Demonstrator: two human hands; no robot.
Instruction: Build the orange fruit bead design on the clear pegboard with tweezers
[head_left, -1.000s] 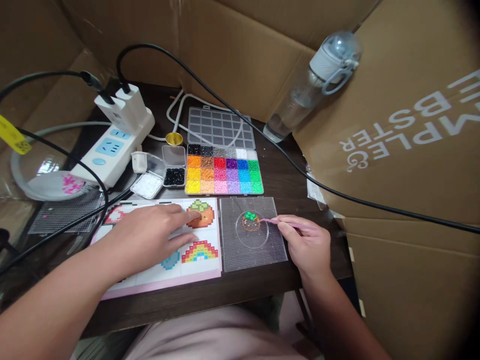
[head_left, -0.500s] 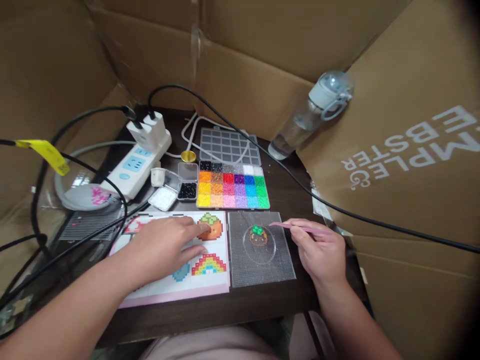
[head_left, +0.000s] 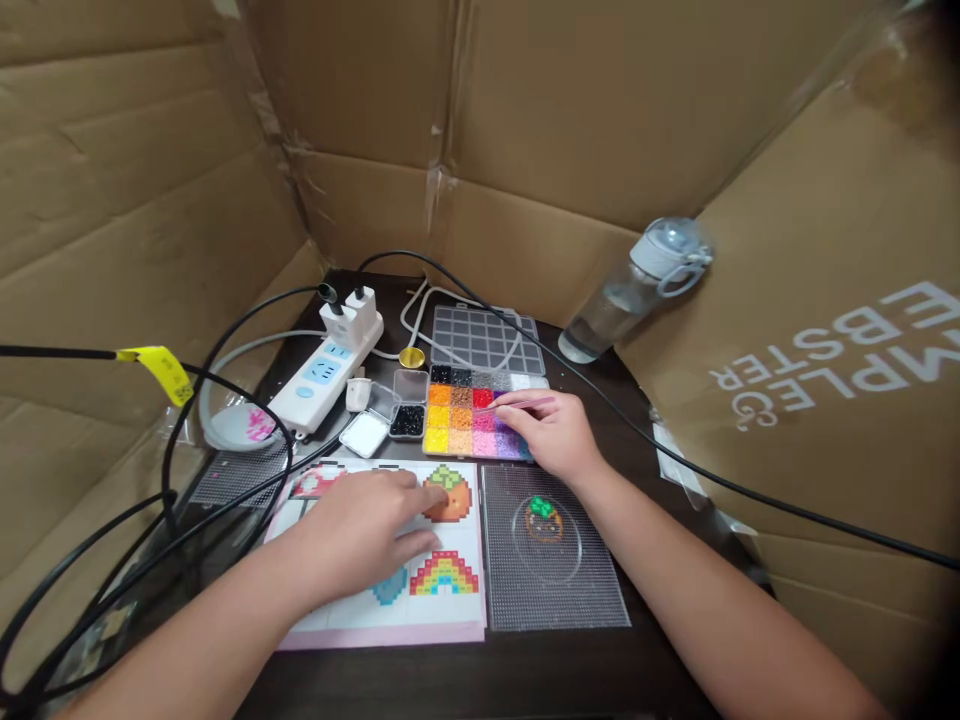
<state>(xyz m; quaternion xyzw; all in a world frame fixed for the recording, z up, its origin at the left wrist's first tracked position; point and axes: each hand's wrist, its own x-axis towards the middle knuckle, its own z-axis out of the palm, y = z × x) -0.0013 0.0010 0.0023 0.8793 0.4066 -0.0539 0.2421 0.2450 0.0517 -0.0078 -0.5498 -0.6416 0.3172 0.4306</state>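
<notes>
My left hand (head_left: 375, 530) rests on the printed pattern sheet (head_left: 450, 620), fingers stretched out, with the index fingertip on the orange persimmon-like picture (head_left: 454, 500). My right hand (head_left: 555, 432) pinches pink tweezers (head_left: 531, 404) over the bead box (head_left: 437, 440), their tip by the brown and red compartments. That hand covers several compartments on the box's right side. Beside the sheet lies a clear pegboard (head_left: 555, 605) bearing a small bead figure (head_left: 543, 520) with an orange-brown outline and a green top.
Small open cases hold black beads (head_left: 407, 420) and white beads (head_left: 364, 434). Behind the box lies its gridded lid (head_left: 487, 340). A power strip (head_left: 322, 375), a leaning water bottle (head_left: 634, 290) and a black cable (head_left: 637, 430) surround the work area, with cardboard walls (head_left: 540, 120) around.
My right hand has moved with the tweezers from beside the pegboard up and left to the bead box. My left hand stays on the sheet. The camera view has shifted.
</notes>
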